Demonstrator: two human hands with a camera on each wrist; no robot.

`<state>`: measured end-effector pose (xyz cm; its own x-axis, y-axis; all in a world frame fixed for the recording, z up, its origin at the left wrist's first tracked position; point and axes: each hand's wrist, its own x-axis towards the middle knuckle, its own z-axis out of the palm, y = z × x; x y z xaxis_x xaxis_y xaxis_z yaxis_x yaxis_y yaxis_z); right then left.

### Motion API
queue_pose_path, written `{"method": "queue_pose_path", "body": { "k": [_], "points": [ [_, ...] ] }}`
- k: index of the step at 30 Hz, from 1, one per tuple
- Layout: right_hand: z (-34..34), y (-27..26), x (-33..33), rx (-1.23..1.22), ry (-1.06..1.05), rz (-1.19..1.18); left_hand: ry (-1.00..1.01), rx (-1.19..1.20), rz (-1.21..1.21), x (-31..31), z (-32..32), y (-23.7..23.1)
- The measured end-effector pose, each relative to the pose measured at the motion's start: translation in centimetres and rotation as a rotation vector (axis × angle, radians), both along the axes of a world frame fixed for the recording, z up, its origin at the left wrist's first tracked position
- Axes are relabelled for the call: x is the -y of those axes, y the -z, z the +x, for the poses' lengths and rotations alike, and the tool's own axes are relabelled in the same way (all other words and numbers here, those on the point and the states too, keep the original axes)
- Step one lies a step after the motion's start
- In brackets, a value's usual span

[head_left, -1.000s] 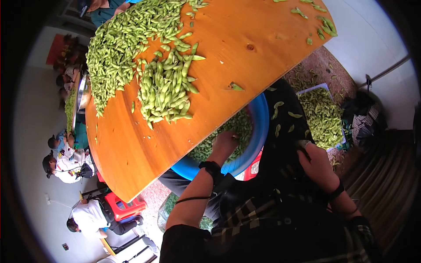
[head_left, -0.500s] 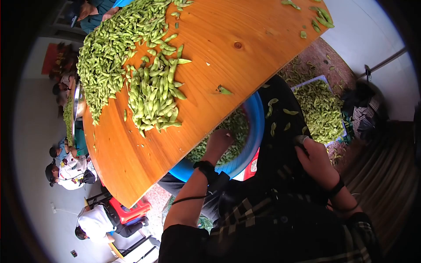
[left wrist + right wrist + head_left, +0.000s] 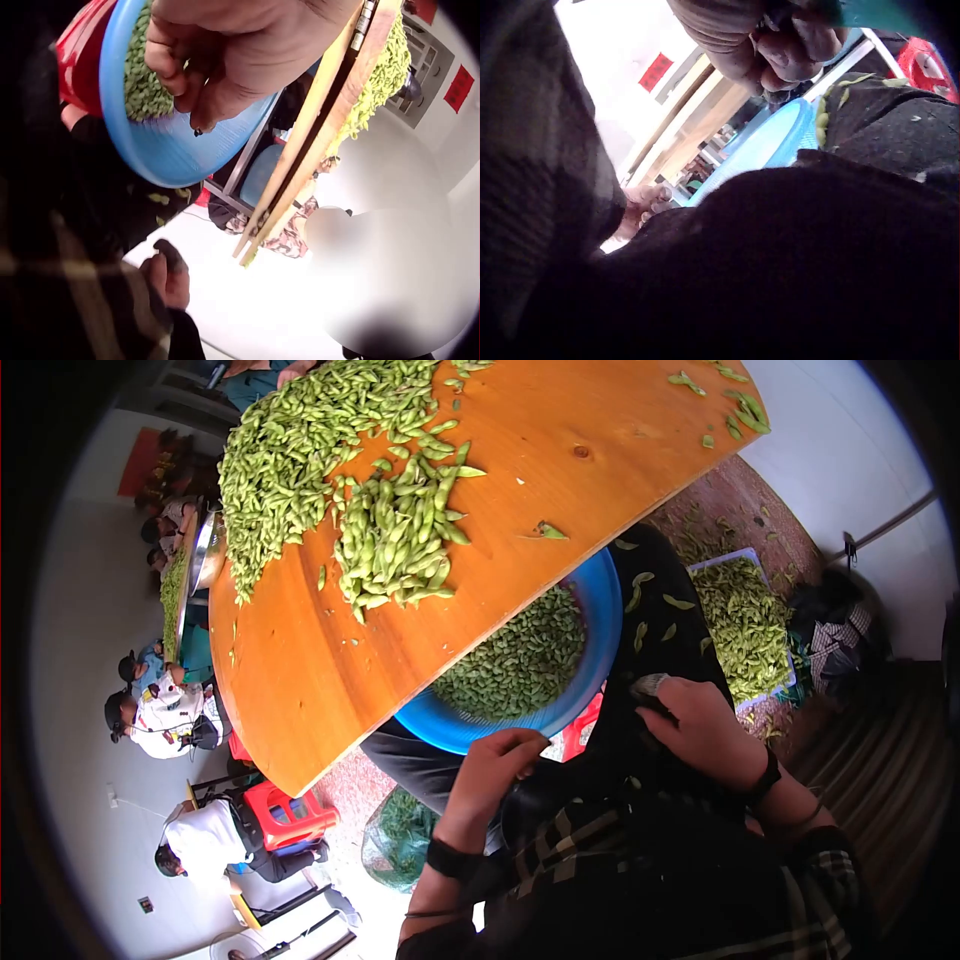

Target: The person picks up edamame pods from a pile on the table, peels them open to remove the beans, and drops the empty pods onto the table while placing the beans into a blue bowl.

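My left hand (image 3: 497, 772) is at the near rim of a blue basin (image 3: 606, 645) that holds many short green bean pods (image 3: 525, 660). Its fingers curl in toward the thumb in the left wrist view, with a small dark spot at the fingertips (image 3: 198, 133) and nothing else showing between them. On my dark-clothed thigh rests my right hand (image 3: 712, 735), fingers bent, with a greyish covering at a fingertip. I cannot tell whether it grips anything. The table edge hides part of the basin.
A wooden table (image 3: 510, 575) bears a large heap of edamame pods (image 3: 300, 470) and a smaller pile (image 3: 395, 545). Loose pods lie on my thigh. A crate (image 3: 765, 565) full of pods stands on the floor at right. Several people sit at left near a red stool (image 3: 285, 815).
My left hand has drawn back from inside the basin to its near rim, uncovering the pods there. The right hand stays on the thigh. The head view has shifted slightly.
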<state>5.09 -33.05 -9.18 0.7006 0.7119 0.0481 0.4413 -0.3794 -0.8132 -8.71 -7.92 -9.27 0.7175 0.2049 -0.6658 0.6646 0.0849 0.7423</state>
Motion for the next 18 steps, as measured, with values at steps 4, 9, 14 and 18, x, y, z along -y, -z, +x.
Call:
{"method": "queue_pose_path", "body": {
  "k": [4, 9, 14, 18],
  "points": [
    [0.2, -0.5, -0.6, 0.032, -0.013, -0.022, 0.269, 0.189, 0.691, -0.7, 4.6, 3.6],
    [0.3, 0.6, 1.0, -0.035, 0.104, -0.116, 0.444, 0.130, 0.942, -2.5, 9.9, 9.4],
    [1.1, 1.2, 2.0, -0.117, 0.186, -0.118, 0.656, 0.044, 1.008, -3.5, 11.1, 11.7],
    [1.6, 2.5, 2.2, -0.119, 0.178, -0.125, 0.659, 0.056, 0.974, -3.9, 11.1, 12.9]
  ]
}}
